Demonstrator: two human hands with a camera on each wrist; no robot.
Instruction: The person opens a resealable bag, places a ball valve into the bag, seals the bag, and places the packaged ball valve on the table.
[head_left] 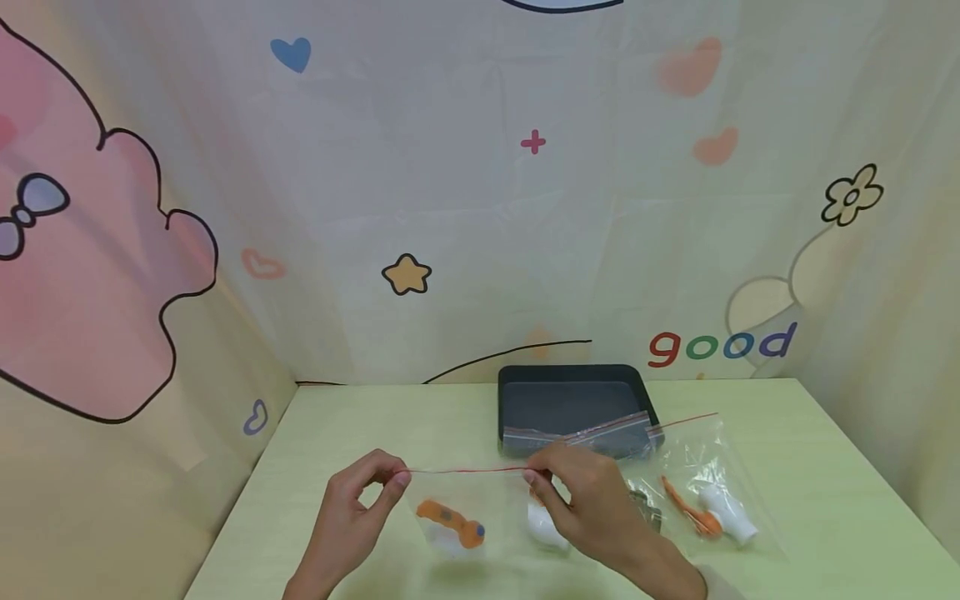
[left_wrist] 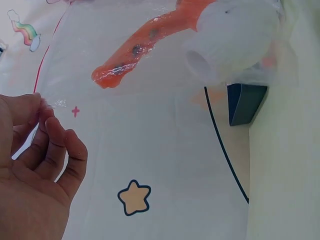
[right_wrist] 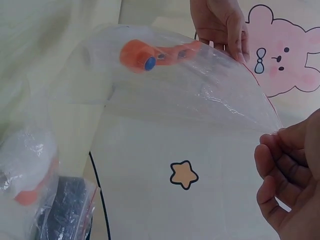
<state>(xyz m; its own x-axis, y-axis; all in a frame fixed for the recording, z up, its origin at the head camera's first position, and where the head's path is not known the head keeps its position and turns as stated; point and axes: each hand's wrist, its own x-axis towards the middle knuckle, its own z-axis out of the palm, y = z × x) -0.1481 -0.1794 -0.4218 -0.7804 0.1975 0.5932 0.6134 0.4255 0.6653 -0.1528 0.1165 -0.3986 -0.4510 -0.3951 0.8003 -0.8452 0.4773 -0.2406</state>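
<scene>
Both hands hold up a clear zip bag [head_left: 501, 510] by its red-lined top edge, which is stretched taut between them. At the left end of that edge, my left hand [head_left: 348, 517] pinches the bag between thumb and finger. My right hand [head_left: 592, 504] pinches the other end the same way. Low in the bag lie an orange elongated piece [right_wrist: 137, 56] with blue round spots and a rounded white object [left_wrist: 240, 40] with a short neck; their exact kind is unclear. Whether the bag's mouth is sealed cannot be told.
Behind the hands a dark rectangular tray [head_left: 573, 400] stands on the pale green table [head_left: 352, 417]. Right of it lies another zip bag [head_left: 750, 467] with orange and white pieces. More bagged items, one white [head_left: 546, 529], are partly hidden by the right hand. A printed curtain [head_left: 480, 208] hangs behind.
</scene>
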